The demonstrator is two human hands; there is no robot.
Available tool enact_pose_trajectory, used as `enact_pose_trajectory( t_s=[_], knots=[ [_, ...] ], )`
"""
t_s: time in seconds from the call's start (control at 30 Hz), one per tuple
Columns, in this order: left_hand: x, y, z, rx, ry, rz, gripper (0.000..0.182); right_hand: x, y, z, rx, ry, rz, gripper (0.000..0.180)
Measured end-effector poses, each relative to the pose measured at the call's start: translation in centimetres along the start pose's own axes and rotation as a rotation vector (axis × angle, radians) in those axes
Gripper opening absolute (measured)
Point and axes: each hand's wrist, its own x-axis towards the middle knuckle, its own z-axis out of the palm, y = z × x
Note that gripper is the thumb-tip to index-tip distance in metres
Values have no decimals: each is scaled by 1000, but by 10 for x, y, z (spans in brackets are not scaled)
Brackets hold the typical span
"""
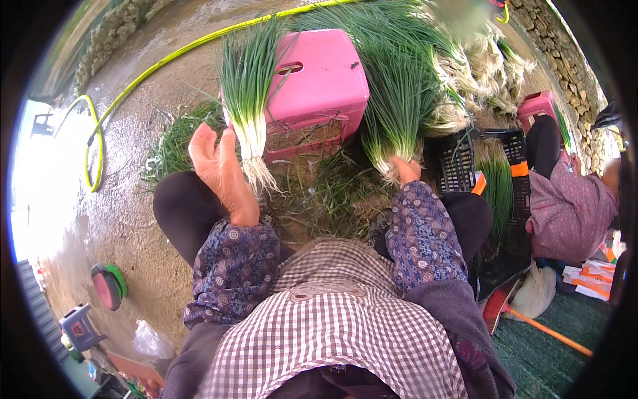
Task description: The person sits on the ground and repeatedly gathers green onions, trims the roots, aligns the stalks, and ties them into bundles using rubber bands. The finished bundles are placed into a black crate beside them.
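A bunch of spring onions (251,95) lies along the left edge of a pink plastic stool (319,75), its white roots hanging over the near side. Right beside those stems is my left hand (219,169), fingers raised and spread, holding nothing; whether the fingertips brush the stems I cannot tell. My right hand (408,170) grips the root end of some spring onions (398,109) right of the stool. Their green leaves point away from me and merge with the larger heap (369,22) behind.
Leaf trimmings (339,184) litter the wet ground between my knees. A black crate (521,199) with spring onions stands at my right, beside a seated person (568,209). A yellow hose (169,57) curves across the left. A broom (543,329) lies at lower right.
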Motion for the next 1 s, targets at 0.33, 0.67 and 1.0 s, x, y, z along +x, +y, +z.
enact_pose_trajectory(
  t_s=[0.33, 0.67, 1.0],
  knots=[
    [-21, 9, 9, 185, -102, 194, 32, -83, -71, 9, 346, -154, 156, 30],
    [-107, -57, 51, 93, -1011, -838, 41, -157, -123, 18, 713, -201, -164, 28],
    [-113, -15, 98, -448, -1016, -683, 24, -259, -177, 13, 456, -18, -584, 51]
  ],
)
